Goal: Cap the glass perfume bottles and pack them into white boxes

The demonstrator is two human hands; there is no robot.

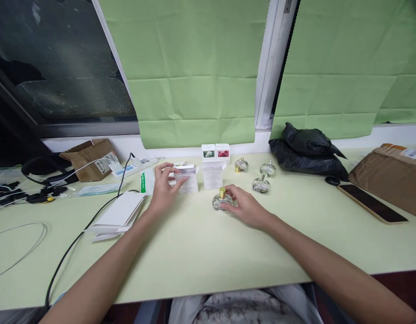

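Bottle (217, 202) in right hand (244, 205), white box (190, 183) in left hand (164, 188)

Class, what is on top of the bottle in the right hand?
A gold cap tops the bottle. It hides whatever is beneath; the right hand covers part of the bottle's side.

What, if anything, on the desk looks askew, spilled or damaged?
The leftmost bottle beyond the right hand looks odd: a gold piece shows low at its near left, whereas the gripped bottle has its gold cap on top. I can't tell whether it is tipped or uncapped. No visible spill.
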